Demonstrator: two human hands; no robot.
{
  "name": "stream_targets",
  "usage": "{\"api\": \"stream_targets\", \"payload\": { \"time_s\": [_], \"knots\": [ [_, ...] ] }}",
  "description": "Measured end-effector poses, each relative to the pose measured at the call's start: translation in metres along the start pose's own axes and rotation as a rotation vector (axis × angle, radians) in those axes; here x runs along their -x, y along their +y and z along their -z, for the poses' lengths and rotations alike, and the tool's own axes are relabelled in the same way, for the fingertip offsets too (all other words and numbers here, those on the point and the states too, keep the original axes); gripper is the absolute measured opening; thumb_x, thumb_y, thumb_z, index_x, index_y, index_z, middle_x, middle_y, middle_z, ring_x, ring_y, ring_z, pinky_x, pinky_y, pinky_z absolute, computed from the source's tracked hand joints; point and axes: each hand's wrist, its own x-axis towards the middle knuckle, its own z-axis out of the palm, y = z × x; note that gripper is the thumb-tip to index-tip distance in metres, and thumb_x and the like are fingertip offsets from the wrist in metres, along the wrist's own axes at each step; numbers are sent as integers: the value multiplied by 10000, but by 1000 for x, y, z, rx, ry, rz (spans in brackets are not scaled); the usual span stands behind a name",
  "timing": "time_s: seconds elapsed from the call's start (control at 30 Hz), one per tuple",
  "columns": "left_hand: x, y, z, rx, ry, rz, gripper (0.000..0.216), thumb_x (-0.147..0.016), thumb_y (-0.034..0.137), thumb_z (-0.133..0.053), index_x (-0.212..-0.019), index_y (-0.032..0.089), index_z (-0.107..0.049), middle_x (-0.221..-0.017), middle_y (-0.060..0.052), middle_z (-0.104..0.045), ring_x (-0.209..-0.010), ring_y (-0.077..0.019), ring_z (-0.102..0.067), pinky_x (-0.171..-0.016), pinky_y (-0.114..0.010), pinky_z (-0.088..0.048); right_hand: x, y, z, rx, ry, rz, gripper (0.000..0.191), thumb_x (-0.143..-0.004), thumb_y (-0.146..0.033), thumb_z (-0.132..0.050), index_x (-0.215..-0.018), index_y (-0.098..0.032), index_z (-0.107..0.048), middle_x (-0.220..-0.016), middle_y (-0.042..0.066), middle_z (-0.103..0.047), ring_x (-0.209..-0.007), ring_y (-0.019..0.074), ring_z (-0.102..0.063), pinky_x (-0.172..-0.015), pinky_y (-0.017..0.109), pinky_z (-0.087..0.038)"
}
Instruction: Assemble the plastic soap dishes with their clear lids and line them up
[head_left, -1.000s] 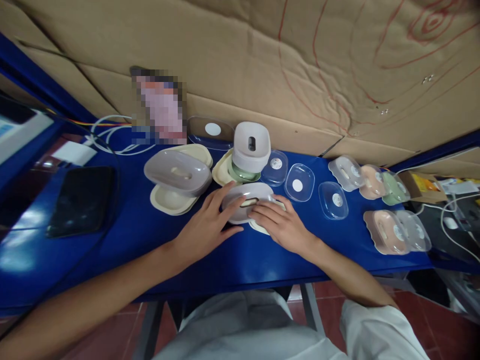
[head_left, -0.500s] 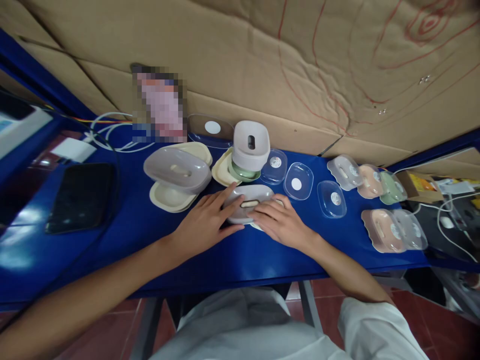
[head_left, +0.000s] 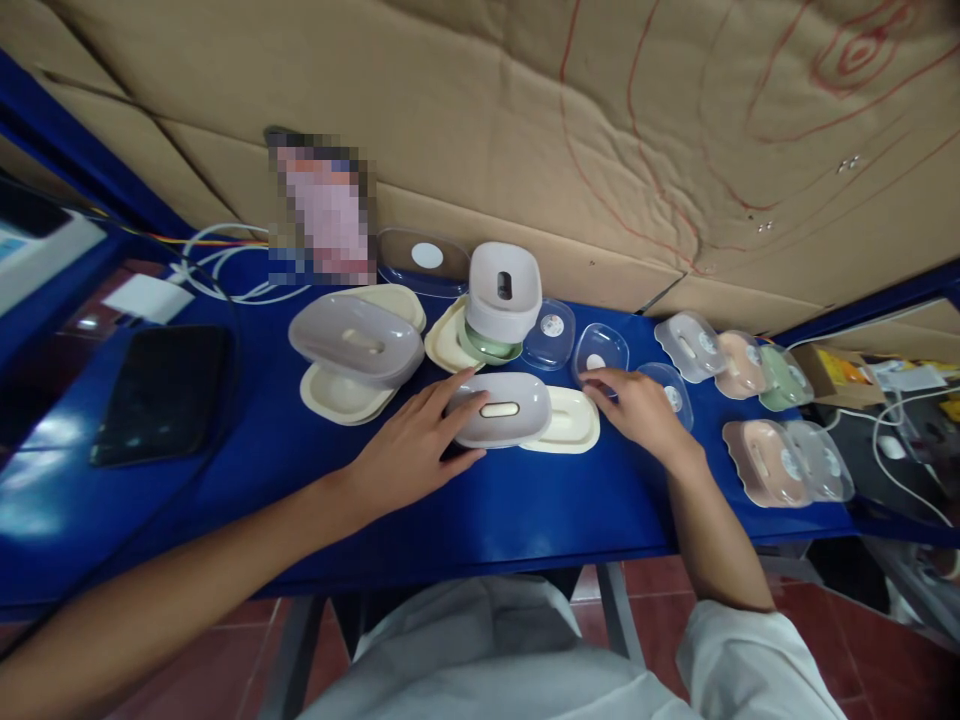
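My left hand [head_left: 420, 425] has its fingers over the left end of a grey oval dish [head_left: 517, 425], the thumb along its near side. A cream bar shape [head_left: 499, 409] shows in the dish's middle slot. Partly under the dish's right side lies a cream oval tray [head_left: 570, 420]. My right hand [head_left: 641, 410] is at the near edge of a clear plastic lid [head_left: 606, 345] with a round white label, its thumb and fingers apart. Fingertips cover part of that lid. Another clear lid [head_left: 660, 375] is partly hidden behind the right hand.
A grey box [head_left: 504, 315] rests on a green dish [head_left: 491, 352]. Left of it, a larger grey dish [head_left: 322, 335] overlaps cream trays [head_left: 330, 400]. Lidded coloured boxes [head_left: 761, 465] stand at right. A black tablet-like object [head_left: 161, 400] and white cables [head_left: 217, 265] occupy the left.
My right hand has left the grey dish and moved right to the clear lid, uncovering the cream tray. My left hand has stayed at the dish.
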Motion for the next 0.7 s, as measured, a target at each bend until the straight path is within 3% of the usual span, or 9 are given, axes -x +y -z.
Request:
{"api": "stream_targets", "payload": {
  "time_s": [0.1, 0.2, 0.3, 0.4, 0.53, 0.63, 0.7],
  "knots": [
    [0, 0, 1, 33, -4, 5, 579, -991, 379, -718, -1526, 232, -554, -1684, -179, -446, -1485, -389, -536, -1224, -582, -495, 2, 6, 11, -200, 198, -82, 267, -1085, -413, -549, -1171, -261, -751, -1104, 74, -818, -972, 280, -777, -911, 441, -597],
    [-1, 1, 2, 76, -22, 29, 649, -992, 426, -716, -1570, 235, -492, -1681, -170, -448, -1506, -370, -516, -1241, -552, -483, 3, 6, 23, -644, 362, -189, 258, -1068, -476, -559, -1179, -291, -700, -962, 40, -750, -871, 234, -731, -839, 404, -618],
    [-1, 3, 2, 129, -29, 70, 805, -969, 412, -750, -1654, 236, -365, -1672, -166, -461, -1525, -355, -499, -1253, -535, -474, 1, 3, 22, -1050, 284, -259, 247, -1047, -469, -573, -1203, -307, -674, -912, 23, -681, -798, 208, -684, -761, 380, -622],
    [-2, 3, 1, 174, -8, 96, 910, -945, 393, -786, -1697, 263, -289, -1683, -160, -443, -1534, -356, -492, -1247, -529, -484, -3, -4, 5, -1238, 114, -316, 318, -1011, -458, -635, -1279, -289, -665, -925, 24, -685, -751, 188, -657, -701, 358, -617],
    [-2, 2, 0, 166, -26, 73, 840, -967, 390, -771, -1682, 317, -336, -1729, -148, -363, -1562, -366, -457, -1241, -532, -488, -5, -20, -22, -1151, 15, -258, 409, -1054, -499, -595, -1395, -277, -635, -1058, 49, -739, -824, 179, -692, -815, 380, -646],
    [-1, 2, -1, 177, -29, 86, 846, -974, 415, -766, -1681, 309, -314, -1713, -161, -378, -1558, -361, -463, -1243, -536, -485, 0, -34, -27, -824, 79, -133, 437, -1126, -523, -457, -1459, -303, -633, -1374, 96, -711, -1205, 234, -706, -1102, 473, -583],
    [-1, 1, -2, 191, -18, 100, 857, -964, 425, -779, -1671, 295, -311, -1695, -168, -399, -1547, -357, -479, -1241, -536, -488, 4, -42, -25, -620, 75, 1, 489, -1148, -497, -398, -1586, -333, -539, -1617, 95, -564, -1504, 269, -535, -1257, 529, -459]
  ]
}}
